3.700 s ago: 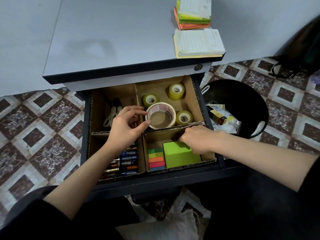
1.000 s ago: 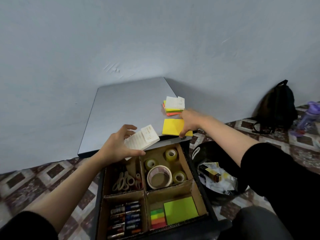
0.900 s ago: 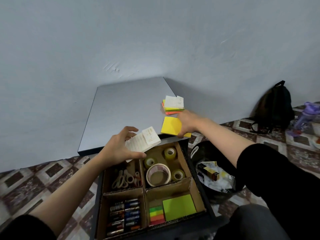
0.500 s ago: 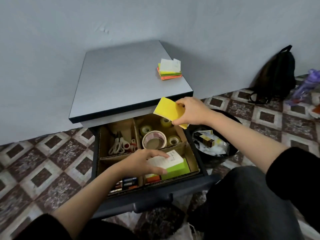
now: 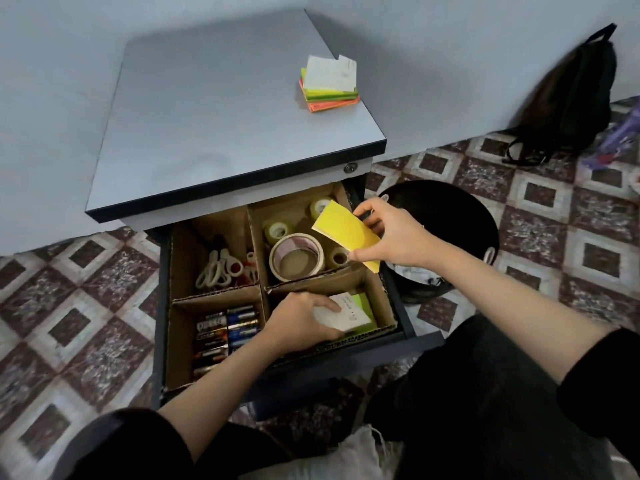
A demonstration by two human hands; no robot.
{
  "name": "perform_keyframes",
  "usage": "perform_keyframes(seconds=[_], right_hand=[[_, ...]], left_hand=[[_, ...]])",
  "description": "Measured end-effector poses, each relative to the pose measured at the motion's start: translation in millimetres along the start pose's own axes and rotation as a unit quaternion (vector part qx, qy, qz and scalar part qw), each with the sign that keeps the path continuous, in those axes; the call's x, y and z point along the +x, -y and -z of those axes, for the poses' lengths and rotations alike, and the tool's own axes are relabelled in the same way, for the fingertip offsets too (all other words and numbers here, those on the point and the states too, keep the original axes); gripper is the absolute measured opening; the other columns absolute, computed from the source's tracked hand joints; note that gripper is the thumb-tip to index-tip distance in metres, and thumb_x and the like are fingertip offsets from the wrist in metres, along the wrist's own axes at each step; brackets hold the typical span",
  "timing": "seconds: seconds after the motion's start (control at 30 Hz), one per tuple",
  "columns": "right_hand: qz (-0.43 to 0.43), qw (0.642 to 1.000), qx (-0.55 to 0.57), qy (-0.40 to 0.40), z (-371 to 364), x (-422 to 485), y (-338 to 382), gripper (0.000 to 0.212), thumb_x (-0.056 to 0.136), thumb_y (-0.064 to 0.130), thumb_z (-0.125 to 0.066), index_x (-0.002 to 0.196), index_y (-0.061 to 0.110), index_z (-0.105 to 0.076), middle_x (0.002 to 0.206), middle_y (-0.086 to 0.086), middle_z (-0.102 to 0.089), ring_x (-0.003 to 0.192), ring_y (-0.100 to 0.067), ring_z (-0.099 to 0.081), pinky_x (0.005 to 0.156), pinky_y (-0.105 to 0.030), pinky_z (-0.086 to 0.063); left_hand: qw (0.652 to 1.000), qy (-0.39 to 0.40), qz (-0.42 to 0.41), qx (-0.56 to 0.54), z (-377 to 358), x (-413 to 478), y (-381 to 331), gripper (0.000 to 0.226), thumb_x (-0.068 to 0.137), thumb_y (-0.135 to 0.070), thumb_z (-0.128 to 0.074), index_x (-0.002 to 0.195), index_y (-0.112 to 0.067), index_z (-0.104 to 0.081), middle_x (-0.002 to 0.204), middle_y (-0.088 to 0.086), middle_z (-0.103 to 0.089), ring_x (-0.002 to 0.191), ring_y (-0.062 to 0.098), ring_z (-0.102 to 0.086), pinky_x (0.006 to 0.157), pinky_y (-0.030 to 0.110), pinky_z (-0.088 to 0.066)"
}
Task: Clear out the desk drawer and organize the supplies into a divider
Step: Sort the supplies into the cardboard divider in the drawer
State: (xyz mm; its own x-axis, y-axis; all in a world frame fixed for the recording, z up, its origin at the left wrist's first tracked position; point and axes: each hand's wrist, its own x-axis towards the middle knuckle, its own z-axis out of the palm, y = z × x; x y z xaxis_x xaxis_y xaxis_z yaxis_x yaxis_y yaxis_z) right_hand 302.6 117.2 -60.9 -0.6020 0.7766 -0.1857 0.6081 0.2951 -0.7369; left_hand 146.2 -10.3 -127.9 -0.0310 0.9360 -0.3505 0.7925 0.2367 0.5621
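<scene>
- Brown-and-cream patterned floor tiles (image 5: 86, 306) all round, pale wall behind, and a grey worktop (image 5: 225, 116) filling the upper middle of the frame.
- Up on the worktop's far right corner sits a stack of sticky notes (image 5: 329, 84), white on top, then green and orange.
- Below it the drawer (image 5: 346, 360) is pulled out, fitted with a cardboard divider (image 5: 214, 294) in four compartments.
- Scissors (image 5: 218, 268) upper left, tape rolls (image 5: 296, 256) upper right, batteries (image 5: 225, 327) lower left.
- Left hand (image 5: 298, 323) is down in the lower-right compartment, fingers curled round a white notepad (image 5: 346, 311) lying on a green pad (image 5: 363, 303).
- Right hand (image 5: 391, 237) pinches a yellow pad (image 5: 346, 233), tilted, above the right edge of the tape compartment.
- Right of the drawer, a black bin (image 5: 450, 216); upper right, a dark backpack (image 5: 571, 95) against the wall.
</scene>
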Motion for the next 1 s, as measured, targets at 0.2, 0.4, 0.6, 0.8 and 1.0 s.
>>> perform_keyframes(seconds=[0.2,0.4,0.6,0.8,1.0], right_hand=[[0.007,1.0,0.014,0.008,1.1,4.4,-3.2,0.067,0.066,0.027,-0.082,0.121,0.02,-0.046,0.109,-0.001,-0.055,0.099,-0.018,-0.055,0.089,-0.038,-0.048],[0.003,1.0,0.015,0.014,2.7,10.1,-4.8,0.067,0.066,0.029,-0.083,0.122,0.022,-0.046,0.11,-0.001,-0.055,0.1,-0.017,-0.054,0.085,-0.031,-0.047],[-0.001,1.0,-0.011,0.029,3.2,10.0,-5.6,0.082,0.066,0.032,-0.081,0.137,0.02,-0.043,0.124,-0.002,-0.055,0.108,-0.016,-0.052,0.094,-0.032,-0.045],[0.026,0.986,-0.03,0.159,12.6,-1.9,5.5,0.079,0.063,0.032,-0.083,0.133,0.035,-0.045,0.121,0.002,-0.056,0.11,-0.014,-0.053,0.095,-0.03,-0.045],[0.087,0.92,-0.295,0.243,2.1,-12.0,34.4,0.069,0.07,0.046,-0.075,0.13,0.045,-0.042,0.12,0.004,-0.051,0.104,-0.011,-0.037,0.081,-0.028,-0.034]], left_hand=[[1.0,-0.022,-0.003,-0.022,-17.4,9.8,0.9,0.044,0.063,-0.03,-0.084,0.104,-0.023,-0.072,0.117,-0.002,-0.066,0.111,0.011,-0.057,0.097,0.024,-0.042],[0.999,0.009,-0.032,-0.013,-18.6,14.8,-1.5,0.037,0.076,-0.039,-0.073,0.11,-0.024,-0.069,0.135,-0.007,-0.052,0.125,0.006,-0.045,0.105,0.017,-0.029],[0.997,0.042,-0.065,-0.005,-9.1,12.9,-4.9,0.033,0.094,-0.025,-0.053,0.127,-0.025,-0.057,0.138,-0.008,-0.049,0.123,0.01,-0.048,0.104,0.024,-0.036],[0.97,-0.128,-0.207,-0.003,30.1,-23.9,17.9,0.023,0.089,-0.019,-0.051,0.098,-0.011,-0.07,0.105,-0.001,-0.065,0.101,0.007,-0.057,0.091,0.022,-0.045],[0.956,-0.256,-0.129,0.059,64.7,-20.7,65.2,0.035,0.087,-0.03,-0.047,0.111,-0.01,-0.063,0.113,0.007,-0.059,0.106,0.018,-0.053,0.089,0.033,-0.047]])
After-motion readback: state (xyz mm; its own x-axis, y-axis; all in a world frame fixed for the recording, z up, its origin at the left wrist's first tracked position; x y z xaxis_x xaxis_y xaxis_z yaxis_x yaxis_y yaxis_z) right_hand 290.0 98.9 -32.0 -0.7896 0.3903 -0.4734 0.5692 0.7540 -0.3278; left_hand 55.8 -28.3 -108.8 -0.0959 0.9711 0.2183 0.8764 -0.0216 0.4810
